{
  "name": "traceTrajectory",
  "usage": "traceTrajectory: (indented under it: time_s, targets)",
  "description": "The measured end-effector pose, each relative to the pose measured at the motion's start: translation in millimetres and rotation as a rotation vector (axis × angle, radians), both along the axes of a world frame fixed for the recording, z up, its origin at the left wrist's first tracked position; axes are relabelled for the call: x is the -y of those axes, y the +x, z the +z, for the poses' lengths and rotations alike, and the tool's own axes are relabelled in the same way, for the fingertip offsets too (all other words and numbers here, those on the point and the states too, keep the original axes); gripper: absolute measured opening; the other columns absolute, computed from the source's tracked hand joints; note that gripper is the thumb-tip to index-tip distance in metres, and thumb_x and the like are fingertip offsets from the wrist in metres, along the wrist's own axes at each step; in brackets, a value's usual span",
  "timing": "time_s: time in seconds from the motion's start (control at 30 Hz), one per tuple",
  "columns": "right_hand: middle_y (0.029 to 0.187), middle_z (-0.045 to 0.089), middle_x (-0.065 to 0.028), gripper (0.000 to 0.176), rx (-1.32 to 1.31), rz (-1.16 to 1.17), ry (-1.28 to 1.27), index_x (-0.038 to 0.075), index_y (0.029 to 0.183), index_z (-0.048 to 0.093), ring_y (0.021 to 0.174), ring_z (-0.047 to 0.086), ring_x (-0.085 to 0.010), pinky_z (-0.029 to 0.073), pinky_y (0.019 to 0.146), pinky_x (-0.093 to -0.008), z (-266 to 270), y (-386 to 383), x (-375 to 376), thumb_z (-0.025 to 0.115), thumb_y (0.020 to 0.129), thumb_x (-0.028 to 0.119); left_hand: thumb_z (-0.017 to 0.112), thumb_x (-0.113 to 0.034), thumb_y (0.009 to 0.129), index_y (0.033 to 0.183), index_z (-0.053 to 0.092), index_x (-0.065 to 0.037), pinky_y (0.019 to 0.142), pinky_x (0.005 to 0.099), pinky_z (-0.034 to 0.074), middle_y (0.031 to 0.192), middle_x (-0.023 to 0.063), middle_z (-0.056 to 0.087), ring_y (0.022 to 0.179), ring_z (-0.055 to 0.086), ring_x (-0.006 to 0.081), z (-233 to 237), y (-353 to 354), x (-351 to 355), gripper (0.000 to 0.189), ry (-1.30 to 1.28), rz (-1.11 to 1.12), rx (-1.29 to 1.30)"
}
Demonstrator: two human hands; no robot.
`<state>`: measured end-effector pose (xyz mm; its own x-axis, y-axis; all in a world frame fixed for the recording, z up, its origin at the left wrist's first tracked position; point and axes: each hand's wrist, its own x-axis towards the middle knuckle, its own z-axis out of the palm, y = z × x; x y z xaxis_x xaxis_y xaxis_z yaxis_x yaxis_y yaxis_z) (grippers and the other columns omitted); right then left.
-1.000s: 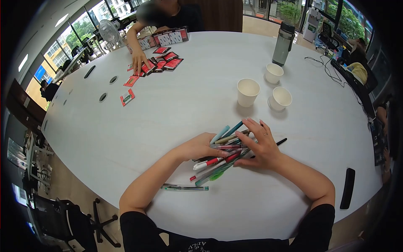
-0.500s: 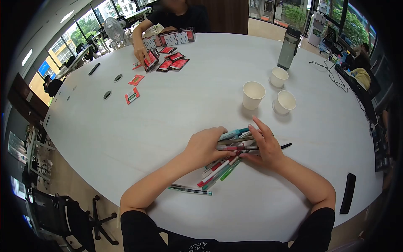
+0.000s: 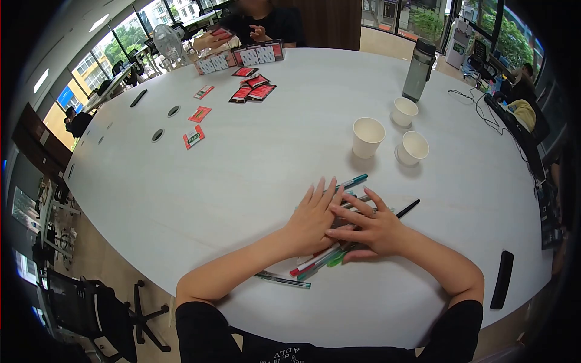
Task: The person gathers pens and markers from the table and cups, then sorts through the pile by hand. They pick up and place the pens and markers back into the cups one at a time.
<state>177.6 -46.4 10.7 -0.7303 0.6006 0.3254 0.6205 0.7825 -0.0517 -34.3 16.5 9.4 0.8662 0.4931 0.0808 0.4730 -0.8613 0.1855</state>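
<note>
A loose bundle of pens lies on the white table, mostly hidden under both hands. My left hand rests flat over its left side, fingers stretched away from me. From the right, my right hand lies across the pile with fingers spread, its fingertips meeting the left hand. A teal pen sticks out beyond the left fingertips, and a black pen points out to the right. Nearer to me, thin clear-barrelled pens lie by my left forearm.
Three paper cups and a grey bottle stand beyond my right hand. Red packets and display boxes lie before a person across the white table. A black strip sits at right.
My hands have gone from gathering the pens at both sides to lying flat over them, fingers spread. The person opposite has lifted red packets off the table.
</note>
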Motion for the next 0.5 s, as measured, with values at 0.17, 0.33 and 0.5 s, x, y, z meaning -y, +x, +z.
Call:
traceTrajectory:
  time_s: [0.17, 0.33, 0.5]
  targets:
    - [0.147, 0.037, -0.0083, 0.047, -0.004, -0.198, 0.029, 0.031, 0.134, 0.051, 0.139, 0.029, -0.0283, 0.017, 0.111, -0.0546, 0, -3, 0, 0.054, 0.09, 0.046, 0.054, -0.058, 0.084, 0.142, 0.018, 0.012, 0.114, 0.0518, 0.009, 0.146, 0.039, 0.013, 0.14, 0.006, 0.05, 8, -6, -2, 0.098, -0.231, -0.043, 0.143]
    - [0.139, 0.047, -0.0129, 0.047, 0.001, -0.33, 0.028, 0.021, 0.134, 0.051, 0.131, 0.042, -0.03, 0.027, 0.108, -0.0508, -3, 4, -7, 0.054, 0.091, 0.038, 0.074, -0.065, 0.061, 0.148, 0.011, 0.001, 0.112, 0.0586, 0.004, 0.149, 0.037, 0.005, 0.14, -0.002, 0.0513, 66, -25, 12, 0.126, -0.201, -0.071, -0.245]
    - [0.133, 0.053, -0.0133, 0.047, -0.012, -0.307, 0.056, 0.014, 0.132, 0.052, 0.124, 0.049, -0.0277, 0.031, 0.106, -0.048, -1, 4, -9, 0.054, 0.091, 0.035, 0.089, -0.054, 0.04, 0.152, 0.011, -0.017, 0.109, 0.064, 0.002, 0.152, 0.0322, 0.001, 0.14, -0.007, 0.051, 73, -35, 23, 0.141, -0.269, -0.187, -0.5]
